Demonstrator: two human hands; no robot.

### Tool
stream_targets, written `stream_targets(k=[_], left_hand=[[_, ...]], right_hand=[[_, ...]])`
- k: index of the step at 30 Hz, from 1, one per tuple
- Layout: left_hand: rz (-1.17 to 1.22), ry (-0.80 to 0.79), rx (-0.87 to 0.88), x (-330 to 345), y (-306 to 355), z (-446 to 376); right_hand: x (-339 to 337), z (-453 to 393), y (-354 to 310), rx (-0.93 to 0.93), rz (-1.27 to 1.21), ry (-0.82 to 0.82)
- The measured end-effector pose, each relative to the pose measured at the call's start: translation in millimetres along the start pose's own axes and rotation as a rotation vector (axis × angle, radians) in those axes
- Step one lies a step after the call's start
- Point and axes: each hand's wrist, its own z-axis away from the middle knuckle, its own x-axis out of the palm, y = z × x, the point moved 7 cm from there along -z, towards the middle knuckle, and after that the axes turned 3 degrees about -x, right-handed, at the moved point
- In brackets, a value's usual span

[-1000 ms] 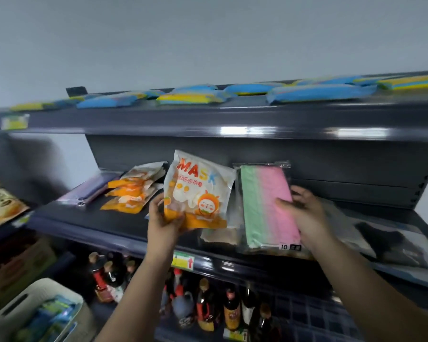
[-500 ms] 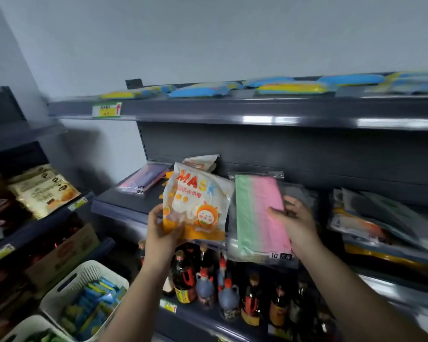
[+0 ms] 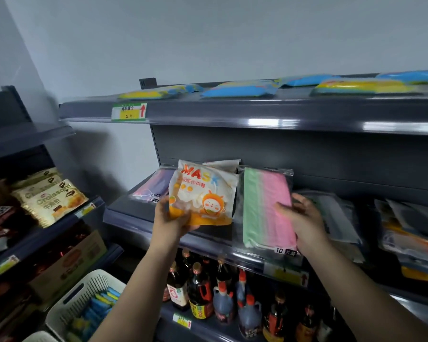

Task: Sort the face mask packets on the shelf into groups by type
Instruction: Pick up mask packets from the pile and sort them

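The left hand (image 3: 169, 219) grips the lower left corner of an orange and white mask packet (image 3: 203, 193), fingers curled round behind it and thumb on the front, holding it upright in the air just in front of the middle shelf (image 3: 134, 215) and above its front edge. The right hand (image 3: 300, 219) holds a clear packet of green and pink masks (image 3: 267, 208) by its right edge, thumb pressed on the front and the fingers wrapped behind, with the packet's bottom hanging past the shelf lip. The two packets stand side by side, a narrow gap between them. At the left end of the shelf lies a purple packet (image 3: 153, 185), flat and close to the edge; bare shelf shows in front of it. Behind the raised orange packet a further packet (image 3: 224, 164) peeks out. To the right, more mask packets (image 3: 410, 233) lie in a loose overlapping heap that reaches the shelf front, blurred. The top shelf (image 3: 232, 112) carries flat blue and yellow packs (image 3: 240, 91) and a price tag (image 3: 129, 112) on its rim. Below stand dark bottles (image 3: 200, 294). On the left are a rack of croissant bags (image 3: 47, 201) and a white basket (image 3: 89, 297) on the floor
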Motion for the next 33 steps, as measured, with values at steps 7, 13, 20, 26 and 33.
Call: stream_targets(k=[7,13,20,26,33], left_hand=[[-0.057,-0.025,0.001,25,11,-76],[-0.168,-0.028,-0.054,49,1,-142],[-0.634,-0.032,-0.052,66,-3,-182],[-0.893,-0.025,0.053,65,5,-186],[-0.886,-0.019,0.203,56,14,-194]], right_hand=[[22,-52,-2,-0.005,-0.032,0.016],[31,-89,-7,-0.044,-0.052,0.019],[40,-101,-9,-0.056,0.018,-0.009],[46,-104,-8,-0.045,0.044,0.007],[63,-104,-2,-0.052,0.049,0.072]])
